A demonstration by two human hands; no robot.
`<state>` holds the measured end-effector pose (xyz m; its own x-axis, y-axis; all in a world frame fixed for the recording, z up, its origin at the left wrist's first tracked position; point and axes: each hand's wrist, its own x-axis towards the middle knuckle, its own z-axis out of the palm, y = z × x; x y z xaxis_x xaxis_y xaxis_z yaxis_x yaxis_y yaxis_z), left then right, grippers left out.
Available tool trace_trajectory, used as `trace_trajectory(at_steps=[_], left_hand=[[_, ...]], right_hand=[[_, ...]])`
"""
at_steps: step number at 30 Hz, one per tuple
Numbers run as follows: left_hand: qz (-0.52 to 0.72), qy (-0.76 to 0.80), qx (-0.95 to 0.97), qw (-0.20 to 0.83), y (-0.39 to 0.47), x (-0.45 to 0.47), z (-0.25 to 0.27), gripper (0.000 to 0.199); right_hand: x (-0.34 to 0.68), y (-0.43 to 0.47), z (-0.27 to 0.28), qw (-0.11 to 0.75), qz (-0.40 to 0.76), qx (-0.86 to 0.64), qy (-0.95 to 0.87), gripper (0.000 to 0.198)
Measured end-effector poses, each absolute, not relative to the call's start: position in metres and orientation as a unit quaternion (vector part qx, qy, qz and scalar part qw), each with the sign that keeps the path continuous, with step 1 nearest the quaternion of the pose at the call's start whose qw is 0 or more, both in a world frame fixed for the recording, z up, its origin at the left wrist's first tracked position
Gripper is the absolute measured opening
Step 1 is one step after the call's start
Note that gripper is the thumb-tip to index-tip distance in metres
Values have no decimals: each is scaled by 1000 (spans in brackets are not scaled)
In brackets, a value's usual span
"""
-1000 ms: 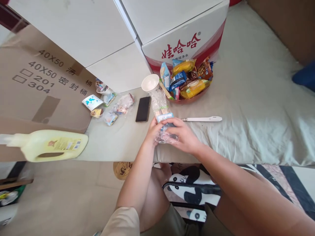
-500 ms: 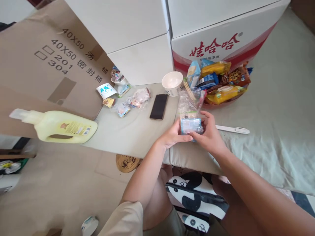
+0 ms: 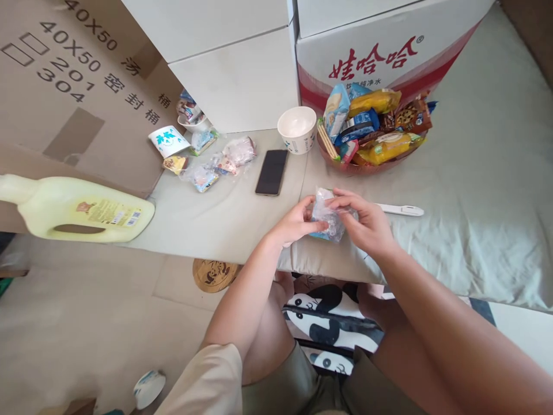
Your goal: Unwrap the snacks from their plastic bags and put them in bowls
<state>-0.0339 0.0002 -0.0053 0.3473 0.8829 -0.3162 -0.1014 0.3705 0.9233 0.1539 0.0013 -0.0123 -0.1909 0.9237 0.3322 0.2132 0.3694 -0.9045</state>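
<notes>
Between my hands, near the front edge of the cloth-covered surface, is a small snack packet [image 3: 332, 226] wrapped in crinkled clear plastic with blue at its lower side. My left hand [image 3: 298, 222] grips it from the left, thumb across its front. My right hand [image 3: 365, 222] is on its other side, fingers bent over the top and pressing the loose clear wrap. A white utility knife [image 3: 401, 210] lies just beyond my right hand. Behind the packet stands a bowl [image 3: 371, 167] heaped with wrapped snacks, beside a white paper cup [image 3: 297, 129].
A black phone [image 3: 271, 172] lies left of the packet. Several clear-wrapped snacks [image 3: 228, 161] and a tipped paper cup [image 3: 168, 141] sit further left. A yellow bottle [image 3: 86, 207] lies by the cardboard box [image 3: 99, 75]. White boxes [image 3: 233, 75] stand at the back.
The packet, earlier upright with its printed label showing, now shows mostly crumpled clear plastic. My right fingers have moved over its top. The camera view has shifted slightly.
</notes>
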Motion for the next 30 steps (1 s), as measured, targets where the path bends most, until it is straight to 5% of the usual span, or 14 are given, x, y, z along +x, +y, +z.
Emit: trace_trajectory(at_steps=[7, 13, 17, 20, 25, 30], left_hand=[[483, 425, 283, 712, 6, -21, -1, 58], [611, 433, 248, 615, 18, -29, -2, 51], [679, 442, 240, 535, 28, -46, -10, 57], [668, 465, 248, 526, 29, -51, -17, 64], [595, 507, 413, 467, 21, -36, -24, 67], [547, 476, 460, 513, 14, -19, -25, 67]], right_hand=[[144, -11, -15, 326, 106, -440, -830, 41], [164, -3, -10, 339, 84, -475, -808, 39], [199, 3, -17, 245, 40, -619, -745, 42], [215, 6, -21, 206, 54, -640, -738, 33], [198, 2, -6, 275, 221, -582, -733, 36], [174, -4, 9, 306, 327, -542, -711, 36]])
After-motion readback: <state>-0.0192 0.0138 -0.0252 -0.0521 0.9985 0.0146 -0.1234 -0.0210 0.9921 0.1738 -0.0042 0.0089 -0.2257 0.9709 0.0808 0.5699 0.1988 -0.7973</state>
